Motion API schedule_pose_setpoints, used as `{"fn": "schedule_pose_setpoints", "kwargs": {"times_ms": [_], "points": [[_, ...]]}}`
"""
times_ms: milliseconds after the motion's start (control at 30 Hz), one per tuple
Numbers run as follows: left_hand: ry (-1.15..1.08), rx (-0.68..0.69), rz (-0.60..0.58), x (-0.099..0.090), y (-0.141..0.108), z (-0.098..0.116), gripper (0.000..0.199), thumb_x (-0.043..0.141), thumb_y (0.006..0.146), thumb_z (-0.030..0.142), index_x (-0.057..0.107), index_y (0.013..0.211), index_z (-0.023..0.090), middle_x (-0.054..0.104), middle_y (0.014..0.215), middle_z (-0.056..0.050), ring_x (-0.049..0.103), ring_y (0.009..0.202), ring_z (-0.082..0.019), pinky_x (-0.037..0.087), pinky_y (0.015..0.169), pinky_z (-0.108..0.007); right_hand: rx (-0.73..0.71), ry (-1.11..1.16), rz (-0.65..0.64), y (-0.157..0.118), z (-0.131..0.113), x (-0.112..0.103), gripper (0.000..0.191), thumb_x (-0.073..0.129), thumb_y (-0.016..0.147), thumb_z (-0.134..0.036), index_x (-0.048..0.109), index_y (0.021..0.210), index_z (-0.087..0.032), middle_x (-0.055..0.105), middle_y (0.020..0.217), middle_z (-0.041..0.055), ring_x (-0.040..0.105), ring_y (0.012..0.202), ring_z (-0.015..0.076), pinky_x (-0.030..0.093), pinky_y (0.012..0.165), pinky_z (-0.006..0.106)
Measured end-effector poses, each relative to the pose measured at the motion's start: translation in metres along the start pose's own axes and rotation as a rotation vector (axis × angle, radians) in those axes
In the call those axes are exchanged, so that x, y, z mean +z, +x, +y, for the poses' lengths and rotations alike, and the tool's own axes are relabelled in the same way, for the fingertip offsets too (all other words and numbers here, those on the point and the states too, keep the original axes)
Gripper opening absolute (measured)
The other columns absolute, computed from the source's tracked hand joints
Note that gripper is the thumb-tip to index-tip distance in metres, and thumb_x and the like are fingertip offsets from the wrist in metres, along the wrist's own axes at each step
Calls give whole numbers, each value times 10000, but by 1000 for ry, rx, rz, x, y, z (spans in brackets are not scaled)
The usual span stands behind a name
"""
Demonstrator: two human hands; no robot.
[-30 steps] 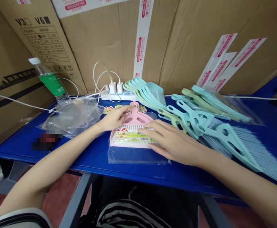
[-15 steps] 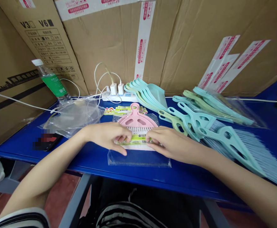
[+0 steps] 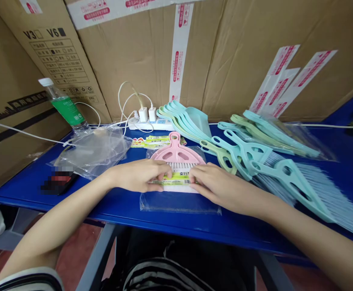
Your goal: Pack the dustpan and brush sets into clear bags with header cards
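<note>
Pink dustpan (image 3: 178, 154), grip (image 3: 174, 141) forward, between hands (image 3: 137, 176).

Power strip (image 3: 150, 125) with chargers (image 3: 143, 114), water bottle (image 3: 64, 104), cardboard cartons (image 3: 128, 60) behind.

bright, even light, faint soft shadows, wide-angle curving toward the edges

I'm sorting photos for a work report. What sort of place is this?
Probably a small packing room: cardboard cartons line the wall, rows of green dustpans and brooms lie on a blue table, and a pink dustpan sits on a clear plastic bag.
</note>
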State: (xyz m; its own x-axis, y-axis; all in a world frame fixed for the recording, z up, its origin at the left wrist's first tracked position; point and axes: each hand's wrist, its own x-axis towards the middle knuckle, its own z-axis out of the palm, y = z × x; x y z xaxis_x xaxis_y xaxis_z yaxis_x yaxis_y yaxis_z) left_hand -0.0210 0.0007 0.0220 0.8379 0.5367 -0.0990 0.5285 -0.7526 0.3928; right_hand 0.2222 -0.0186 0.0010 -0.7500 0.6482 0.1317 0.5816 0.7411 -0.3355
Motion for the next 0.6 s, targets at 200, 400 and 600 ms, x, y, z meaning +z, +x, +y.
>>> {"fn": "schedule_pose_setpoints", "kwargs": {"times_ms": [200,400,600], "points": [[-49,-7,-76,-3,0,3,88,581,836,104,570,805,185,562,672,46,510,588,-95,380,595,-230,-38,-11,9,-4,-2,2,236,377,970,-171,465,758,-224,617,804,52,597,789,209,473,807,399],[9,21,-86,-4,-3,3,151,557,788,50,553,749,196,538,618,61,500,559,-89,351,558,-230,-89,-111,6,-6,-6,4,226,372,950,-108,513,801,-204,640,824,71,605,792,217,471,847,415],[82,31,-106,-5,-7,6,192,523,732,11,543,743,202,573,657,46,519,591,-99,370,572,-232,-106,-135,26,-9,-6,6,182,436,898,-59,547,845,-193,662,855,74,609,794,216,469,833,402]]}}
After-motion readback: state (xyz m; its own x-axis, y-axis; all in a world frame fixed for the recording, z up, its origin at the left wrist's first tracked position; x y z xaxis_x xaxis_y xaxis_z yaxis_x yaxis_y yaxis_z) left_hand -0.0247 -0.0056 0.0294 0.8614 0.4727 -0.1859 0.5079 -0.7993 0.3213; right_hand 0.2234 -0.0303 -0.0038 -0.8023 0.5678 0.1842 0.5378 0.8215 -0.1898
